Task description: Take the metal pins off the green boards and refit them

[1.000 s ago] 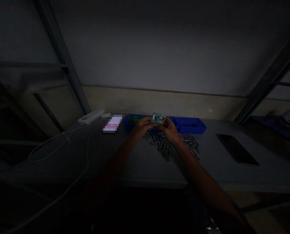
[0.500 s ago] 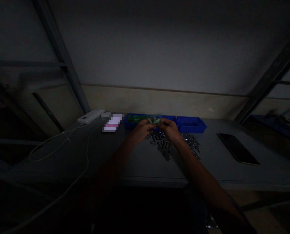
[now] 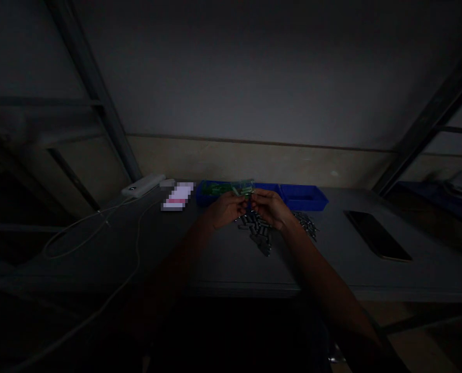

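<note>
Both my hands meet over the middle of a dim grey table (image 3: 223,264). My left hand (image 3: 227,208) and my right hand (image 3: 270,207) are closed, fingertips pinching a small green circuit board (image 3: 245,189) between them. Just under the hands lies a pile of small metal parts (image 3: 260,233) that spreads off to the right. Behind the hands stands a blue bin (image 3: 304,198), with a second blue bin (image 3: 211,187) holding green boards to its left.
A black phone (image 3: 378,235) lies flat at the right. At the back left sit a white power bank (image 3: 143,185) with a long white cable (image 3: 135,243) and a white-and-pink card (image 3: 178,197). Dark metal shelf posts rise on both sides.
The green board has been lowered and tipped from nearly face-on to almost edge-on. Both hands have drawn a little closer together around it.
</note>
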The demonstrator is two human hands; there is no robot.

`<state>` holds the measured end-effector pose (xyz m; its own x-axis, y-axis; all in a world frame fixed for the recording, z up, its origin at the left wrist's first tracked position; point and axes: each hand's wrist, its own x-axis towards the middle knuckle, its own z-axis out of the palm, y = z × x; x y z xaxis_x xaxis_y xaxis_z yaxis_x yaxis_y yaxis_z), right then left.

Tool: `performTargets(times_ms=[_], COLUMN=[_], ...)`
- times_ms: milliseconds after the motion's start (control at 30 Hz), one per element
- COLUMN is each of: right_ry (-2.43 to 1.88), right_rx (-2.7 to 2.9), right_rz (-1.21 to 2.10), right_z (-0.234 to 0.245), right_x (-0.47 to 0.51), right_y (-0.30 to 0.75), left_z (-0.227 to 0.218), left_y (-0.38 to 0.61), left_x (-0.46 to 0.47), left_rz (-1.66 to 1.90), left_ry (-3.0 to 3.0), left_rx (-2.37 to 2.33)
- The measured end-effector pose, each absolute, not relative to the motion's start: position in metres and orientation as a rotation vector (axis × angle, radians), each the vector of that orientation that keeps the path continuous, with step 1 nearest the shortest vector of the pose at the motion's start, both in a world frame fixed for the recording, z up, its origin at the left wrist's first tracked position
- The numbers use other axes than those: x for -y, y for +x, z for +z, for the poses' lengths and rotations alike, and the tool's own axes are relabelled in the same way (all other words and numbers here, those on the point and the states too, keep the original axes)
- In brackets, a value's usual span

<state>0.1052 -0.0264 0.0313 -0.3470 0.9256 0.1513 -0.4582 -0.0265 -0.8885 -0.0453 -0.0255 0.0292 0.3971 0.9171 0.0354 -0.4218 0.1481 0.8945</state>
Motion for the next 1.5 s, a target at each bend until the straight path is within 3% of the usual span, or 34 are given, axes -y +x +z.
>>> performTargets(times_ms=[1033, 1300, 1500], right_ry=[-0.588, -0.663, -0.788], right_rx=[1.165, 1.094, 1.181], right_rz=[1.646, 1.571, 1.373], right_z=[0.032, 0.031, 0.020], right_x=[0.024, 0.022, 0.016], right_y=[0.110, 0.109, 0.101], left_z=[0.026, 0.025, 0.020], left_y=[-0.039, -0.043, -0.042], left_x=[0.024, 0.017, 0.014], left_rz=[1.043, 1.179, 1.396], left_ry=[0.916, 0.967, 1.279], left_rx=[-0.497, -0.665, -1.103])
